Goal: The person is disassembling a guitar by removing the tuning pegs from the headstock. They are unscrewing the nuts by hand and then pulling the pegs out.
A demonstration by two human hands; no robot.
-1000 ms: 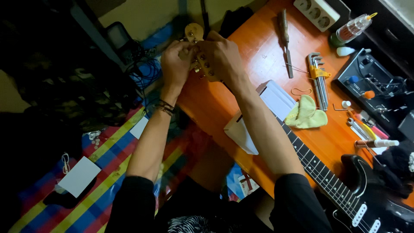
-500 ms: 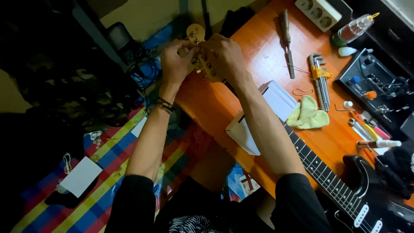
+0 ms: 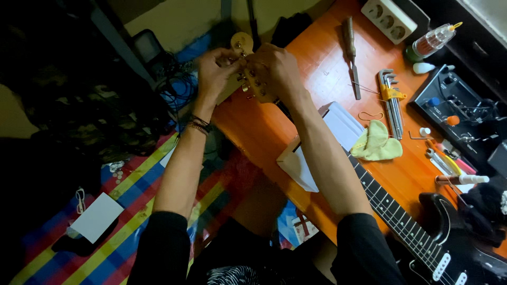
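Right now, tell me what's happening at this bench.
A person has both hands up at the headstock of a black electric guitar lying across an orange workbench. The left hand and right hand are closed around the tuning pegs; what the fingers pinch is too small to tell. A white box props the neck. A yellow cloth, a hex key set and a screwdriver lie beside it.

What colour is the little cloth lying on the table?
Pale yellow-green. The cloth lies crumpled on the orange table, seen in the head view.
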